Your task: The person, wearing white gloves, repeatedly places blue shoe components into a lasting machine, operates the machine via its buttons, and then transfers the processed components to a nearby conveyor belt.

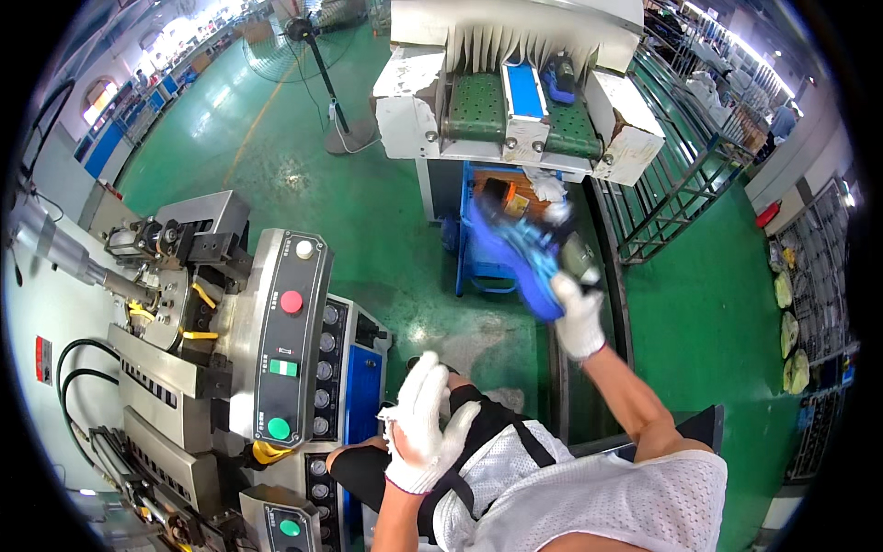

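Note:
My right hand [579,319], in a white knit glove, is closed on one end of a blue sports shoe [517,258], its blue sole turned to the left. Motion blurs the shoe's far end. A dark green piece, probably a shoe last, [578,258] sticks out of it. My left hand [425,428], also gloved, is raised above my lap with fingers and thumb apart and holds nothing. A control panel [287,350] with red, white and green buttons stands to its left.
Ahead is a conveyor machine [475,109] with a strip curtain; another blue shoe [559,79] lies on its belt. Below it stands a blue cart [492,276]. Metal clamping machinery [175,368] fills the left. A metal rack [676,207] and a floor fan [322,74] stand farther off.

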A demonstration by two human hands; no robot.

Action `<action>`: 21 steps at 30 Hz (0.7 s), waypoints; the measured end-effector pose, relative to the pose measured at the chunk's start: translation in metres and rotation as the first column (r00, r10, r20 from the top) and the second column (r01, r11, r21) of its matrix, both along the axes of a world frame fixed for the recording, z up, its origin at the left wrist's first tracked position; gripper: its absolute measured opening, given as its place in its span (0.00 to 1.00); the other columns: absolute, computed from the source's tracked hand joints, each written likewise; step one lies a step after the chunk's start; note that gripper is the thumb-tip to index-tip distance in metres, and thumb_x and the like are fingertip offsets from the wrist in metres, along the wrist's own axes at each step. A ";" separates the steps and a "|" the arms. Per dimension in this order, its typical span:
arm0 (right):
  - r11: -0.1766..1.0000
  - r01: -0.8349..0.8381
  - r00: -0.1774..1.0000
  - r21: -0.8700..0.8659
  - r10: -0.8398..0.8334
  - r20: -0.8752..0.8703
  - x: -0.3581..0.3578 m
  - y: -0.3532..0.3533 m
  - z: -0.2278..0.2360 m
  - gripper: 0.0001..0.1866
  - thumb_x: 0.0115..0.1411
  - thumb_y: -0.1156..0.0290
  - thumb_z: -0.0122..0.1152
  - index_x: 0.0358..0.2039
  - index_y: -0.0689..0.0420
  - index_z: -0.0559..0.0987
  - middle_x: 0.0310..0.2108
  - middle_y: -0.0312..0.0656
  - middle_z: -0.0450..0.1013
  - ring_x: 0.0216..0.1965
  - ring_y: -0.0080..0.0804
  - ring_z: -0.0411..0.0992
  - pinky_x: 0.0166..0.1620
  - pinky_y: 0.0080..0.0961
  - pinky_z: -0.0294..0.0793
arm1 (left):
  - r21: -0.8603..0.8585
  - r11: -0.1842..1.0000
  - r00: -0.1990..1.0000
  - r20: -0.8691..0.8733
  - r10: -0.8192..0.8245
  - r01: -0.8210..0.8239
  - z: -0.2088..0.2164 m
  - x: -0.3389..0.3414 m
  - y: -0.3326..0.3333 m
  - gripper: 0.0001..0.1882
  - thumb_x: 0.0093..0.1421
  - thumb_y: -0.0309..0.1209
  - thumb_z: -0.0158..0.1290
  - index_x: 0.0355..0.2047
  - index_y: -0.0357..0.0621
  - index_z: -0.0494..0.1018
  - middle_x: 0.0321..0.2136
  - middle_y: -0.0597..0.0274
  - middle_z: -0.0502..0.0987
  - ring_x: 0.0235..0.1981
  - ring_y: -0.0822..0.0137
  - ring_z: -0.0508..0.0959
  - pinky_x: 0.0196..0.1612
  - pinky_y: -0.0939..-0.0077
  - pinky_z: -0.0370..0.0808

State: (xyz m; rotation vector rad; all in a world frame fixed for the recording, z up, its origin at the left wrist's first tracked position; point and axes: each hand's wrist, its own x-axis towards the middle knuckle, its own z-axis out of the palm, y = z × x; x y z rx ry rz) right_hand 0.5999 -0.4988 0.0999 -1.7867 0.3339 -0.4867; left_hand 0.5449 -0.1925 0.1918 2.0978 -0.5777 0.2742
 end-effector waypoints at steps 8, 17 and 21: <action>0.922 -0.072 0.899 0.381 -0.106 0.426 0.240 -0.041 0.080 0.30 0.62 0.66 0.74 0.60 0.68 0.76 0.54 0.44 0.78 0.53 0.31 0.77 0.57 0.31 0.76 | 0.061 0.989 0.927 -0.345 0.147 -0.134 -0.090 -0.007 0.012 0.30 0.58 0.26 0.68 0.60 0.36 0.71 0.61 0.42 0.72 0.51 0.52 0.81 0.45 0.66 0.84; 0.797 0.086 0.988 -0.598 -0.144 -0.050 0.586 -0.132 0.005 0.46 0.54 0.32 0.67 0.63 0.56 0.79 0.62 0.51 0.76 0.63 0.46 0.73 0.67 0.37 0.67 | 0.198 0.942 0.802 -0.496 0.333 -0.269 -0.152 -0.057 0.064 0.27 0.60 0.28 0.67 0.59 0.37 0.72 0.59 0.45 0.73 0.48 0.53 0.82 0.42 0.69 0.85; 0.489 -0.051 0.937 -0.871 -0.279 -0.211 0.635 -0.125 -0.004 0.46 0.61 0.32 0.59 0.66 0.60 0.74 0.65 0.52 0.72 0.66 0.45 0.68 0.68 0.36 0.63 | 0.243 0.802 0.599 -0.557 0.576 -0.546 -0.162 -0.109 0.066 0.26 0.62 0.27 0.66 0.59 0.37 0.72 0.60 0.47 0.72 0.44 0.55 0.83 0.42 0.72 0.84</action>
